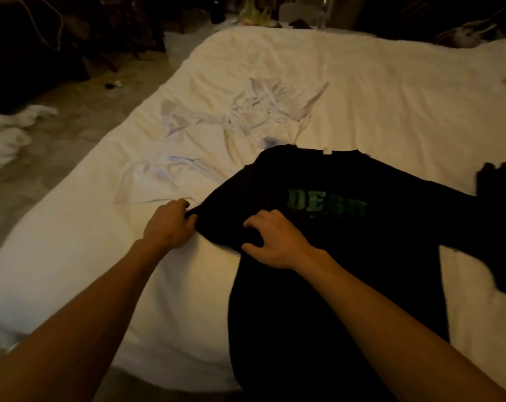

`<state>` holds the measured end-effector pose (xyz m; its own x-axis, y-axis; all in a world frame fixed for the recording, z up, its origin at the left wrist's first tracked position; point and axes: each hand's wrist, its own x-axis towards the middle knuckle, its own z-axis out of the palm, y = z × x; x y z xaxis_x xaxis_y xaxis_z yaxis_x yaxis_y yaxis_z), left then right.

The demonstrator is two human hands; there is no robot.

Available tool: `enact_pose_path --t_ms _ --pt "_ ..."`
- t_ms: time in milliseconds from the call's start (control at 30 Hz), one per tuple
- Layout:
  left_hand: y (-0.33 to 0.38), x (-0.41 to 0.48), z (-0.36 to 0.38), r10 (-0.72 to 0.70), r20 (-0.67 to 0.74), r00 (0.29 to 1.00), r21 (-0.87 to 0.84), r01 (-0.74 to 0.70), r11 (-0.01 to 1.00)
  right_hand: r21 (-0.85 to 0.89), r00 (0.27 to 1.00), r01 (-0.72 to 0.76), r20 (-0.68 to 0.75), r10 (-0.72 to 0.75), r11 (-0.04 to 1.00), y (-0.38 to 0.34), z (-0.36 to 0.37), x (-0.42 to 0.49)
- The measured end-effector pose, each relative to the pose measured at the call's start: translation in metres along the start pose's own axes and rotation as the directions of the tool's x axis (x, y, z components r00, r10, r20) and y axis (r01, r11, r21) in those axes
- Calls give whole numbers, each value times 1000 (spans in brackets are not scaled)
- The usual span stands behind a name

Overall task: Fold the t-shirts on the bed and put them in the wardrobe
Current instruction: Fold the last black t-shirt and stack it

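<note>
Head view: left hand (pixel 170 224) pinches black t-shirt (pixel 362 256) sleeve edge; right hand (pixel 275 242) grips alongside.

Dim warm indoor light, white bed (pixel 362 82) brightest, black corners at 10 and 2 o'clock, soft blur throughout, wide-angle bending at edges

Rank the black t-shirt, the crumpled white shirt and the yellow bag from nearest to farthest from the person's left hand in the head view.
1. Black t-shirt: the left hand grips its sleeve.
2. Crumpled white shirt: just beyond that hand, in the middle of the bed.
3. Yellow bag: past the far end of the bed.
</note>
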<state>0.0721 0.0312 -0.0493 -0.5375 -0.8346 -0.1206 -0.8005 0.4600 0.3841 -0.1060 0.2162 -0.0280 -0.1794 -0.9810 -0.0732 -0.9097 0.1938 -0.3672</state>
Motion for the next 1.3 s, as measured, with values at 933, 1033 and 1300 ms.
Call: enact_pose_path --t_ms 933,1033,1300 --pt "-52 74 -7 -80 -80 994 -640 10 769 -33 999 -18 30 19 999 -60 43 85" --pt "-52 90 -15 -87 -197 976 -621 -55 782 18 999 -1 -54 2 1000 -66 31 103" --pt "-54 143 -48 -63 -291 955 -564 -118 817 245 959 56 -284 16 968 -87 34 153"
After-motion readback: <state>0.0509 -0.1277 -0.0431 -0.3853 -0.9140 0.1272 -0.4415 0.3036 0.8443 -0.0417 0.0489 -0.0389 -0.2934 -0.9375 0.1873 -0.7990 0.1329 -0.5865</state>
